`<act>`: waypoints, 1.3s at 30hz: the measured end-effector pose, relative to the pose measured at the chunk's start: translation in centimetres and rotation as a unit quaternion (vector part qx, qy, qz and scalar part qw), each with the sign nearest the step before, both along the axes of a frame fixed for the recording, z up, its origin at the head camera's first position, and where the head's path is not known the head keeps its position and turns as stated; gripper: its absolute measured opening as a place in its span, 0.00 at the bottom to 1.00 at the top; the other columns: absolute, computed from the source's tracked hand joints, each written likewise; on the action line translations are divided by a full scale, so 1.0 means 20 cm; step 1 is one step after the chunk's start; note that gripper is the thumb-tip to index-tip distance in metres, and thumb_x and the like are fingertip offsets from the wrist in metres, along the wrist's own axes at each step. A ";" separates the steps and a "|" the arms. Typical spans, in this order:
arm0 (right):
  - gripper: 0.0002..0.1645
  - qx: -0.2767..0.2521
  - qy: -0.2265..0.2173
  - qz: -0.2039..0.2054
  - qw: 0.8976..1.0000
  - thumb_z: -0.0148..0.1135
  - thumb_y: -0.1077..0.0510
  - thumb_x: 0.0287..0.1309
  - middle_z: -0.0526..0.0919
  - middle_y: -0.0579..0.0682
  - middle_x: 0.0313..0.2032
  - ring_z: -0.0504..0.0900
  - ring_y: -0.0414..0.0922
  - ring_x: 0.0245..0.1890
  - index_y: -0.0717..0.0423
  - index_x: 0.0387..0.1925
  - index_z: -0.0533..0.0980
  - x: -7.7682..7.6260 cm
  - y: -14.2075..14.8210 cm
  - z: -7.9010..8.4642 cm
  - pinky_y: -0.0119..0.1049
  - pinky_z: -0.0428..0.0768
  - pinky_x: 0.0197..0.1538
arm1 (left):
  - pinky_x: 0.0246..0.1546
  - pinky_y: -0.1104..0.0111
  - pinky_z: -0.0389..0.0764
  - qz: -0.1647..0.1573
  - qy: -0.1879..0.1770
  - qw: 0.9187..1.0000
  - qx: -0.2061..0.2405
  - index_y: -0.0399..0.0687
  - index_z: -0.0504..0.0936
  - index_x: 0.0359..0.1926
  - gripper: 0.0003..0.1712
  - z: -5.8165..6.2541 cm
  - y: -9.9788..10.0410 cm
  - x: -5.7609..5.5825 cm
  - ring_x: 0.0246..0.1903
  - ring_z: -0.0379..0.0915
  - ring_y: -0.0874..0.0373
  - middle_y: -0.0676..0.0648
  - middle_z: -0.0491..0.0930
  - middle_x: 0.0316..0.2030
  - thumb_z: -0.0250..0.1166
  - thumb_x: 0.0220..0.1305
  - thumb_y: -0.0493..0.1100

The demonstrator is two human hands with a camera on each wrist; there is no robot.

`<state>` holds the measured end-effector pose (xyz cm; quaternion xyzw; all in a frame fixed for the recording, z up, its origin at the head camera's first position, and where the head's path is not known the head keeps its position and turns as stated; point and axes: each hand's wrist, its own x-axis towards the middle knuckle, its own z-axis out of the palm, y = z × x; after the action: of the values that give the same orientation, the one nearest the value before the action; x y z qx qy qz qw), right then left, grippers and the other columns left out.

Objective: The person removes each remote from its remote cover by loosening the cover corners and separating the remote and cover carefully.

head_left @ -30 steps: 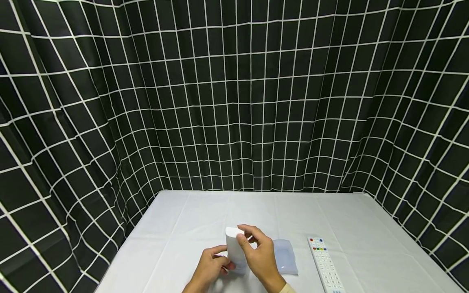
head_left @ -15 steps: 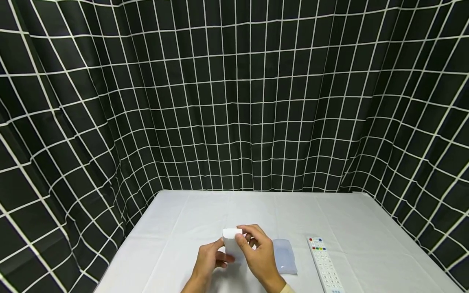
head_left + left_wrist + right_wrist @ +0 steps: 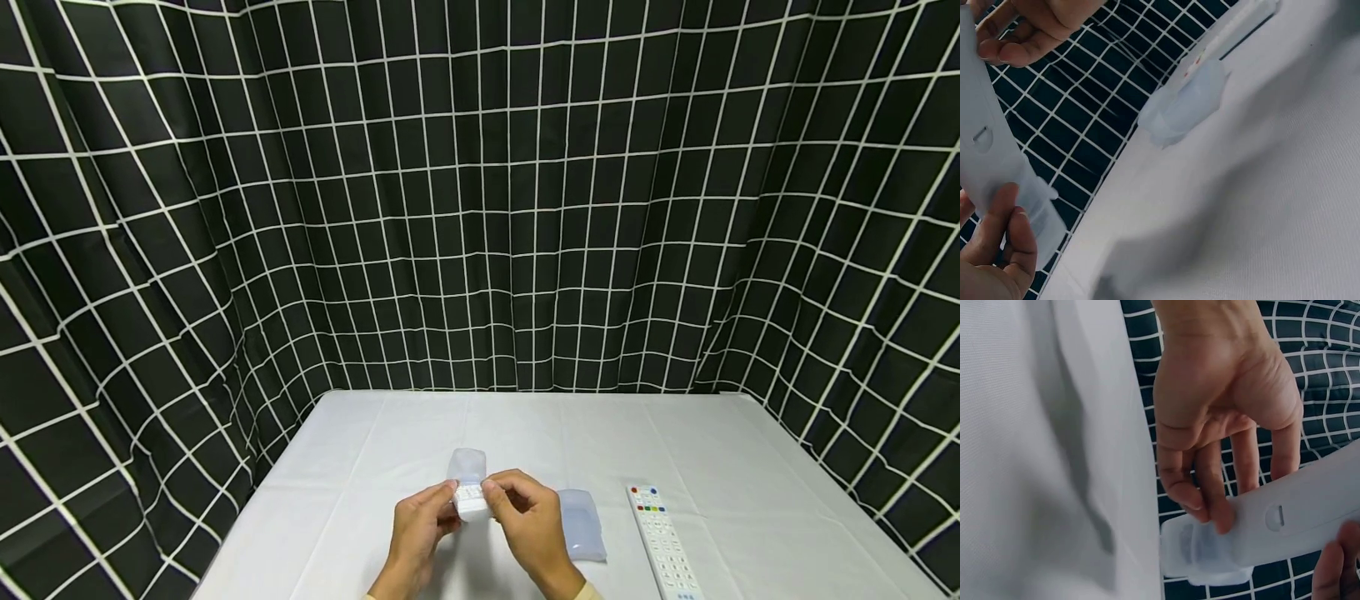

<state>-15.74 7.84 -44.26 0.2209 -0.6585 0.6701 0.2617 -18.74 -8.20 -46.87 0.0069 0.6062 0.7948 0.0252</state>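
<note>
A white remote control [image 3: 471,497] is held between both hands, its button side facing up in the head view. A translucent sleeve-like cover [image 3: 467,463] sits over its far end. My left hand [image 3: 417,527] pinches the remote from the left, its fingers near the edge of the cover [image 3: 1041,215]. From the right, my right hand [image 3: 529,523] holds the other side with thumb and fingers. In the right wrist view, the left hand [image 3: 1222,406] reaches from above and the right hand [image 3: 1338,565] shows at the lower right. The remote's back [image 3: 1310,512] bears a small latch.
A second translucent bluish cover [image 3: 582,525] lies flat on the white tablecloth [image 3: 375,467], right of my right hand. Further right lies another white remote control [image 3: 663,542] with coloured buttons. A black curtain with a white grid [image 3: 480,250] surrounds the table.
The remote has been tipped over: its plain white end stood up before, and now its buttons and the cover pointing away show. My left hand has shifted slightly left with it.
</note>
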 end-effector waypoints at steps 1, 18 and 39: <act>0.07 -0.003 -0.009 0.000 1.000 0.62 0.70 0.59 0.83 0.58 0.30 0.81 0.43 0.24 0.64 0.25 0.81 0.00 0.00 0.00 0.36 0.81 0.25 | 0.36 0.65 0.80 0.005 0.001 1.000 0.009 0.24 0.75 0.53 0.26 0.00 0.00 0.00 0.32 0.81 0.53 0.40 0.83 0.35 0.64 0.65 0.44; 0.07 0.044 -0.061 -0.041 0.996 0.65 0.70 0.54 0.82 0.52 0.29 0.79 0.41 0.18 0.59 0.24 0.81 0.00 -0.01 -0.02 0.35 0.80 0.20 | 0.36 0.66 0.81 0.055 0.036 0.997 0.035 0.22 0.75 0.52 0.21 0.02 0.02 -0.01 0.34 0.79 0.52 0.36 0.79 0.41 0.63 0.59 0.31; 0.05 0.042 -0.178 -0.083 0.980 0.67 0.62 0.57 0.83 0.50 0.28 0.82 0.44 0.27 0.62 0.33 0.80 -0.03 0.00 -0.02 0.33 0.81 0.30 | 0.41 0.65 0.80 0.004 0.087 0.996 0.033 0.24 0.77 0.50 0.20 0.06 0.03 0.04 0.36 0.78 0.53 0.38 0.80 0.38 0.63 0.54 0.26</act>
<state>-16.29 7.86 -44.63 0.0538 -0.7382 0.6463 0.1858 -17.86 -7.68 -45.60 0.0745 0.5795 0.8110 -0.0306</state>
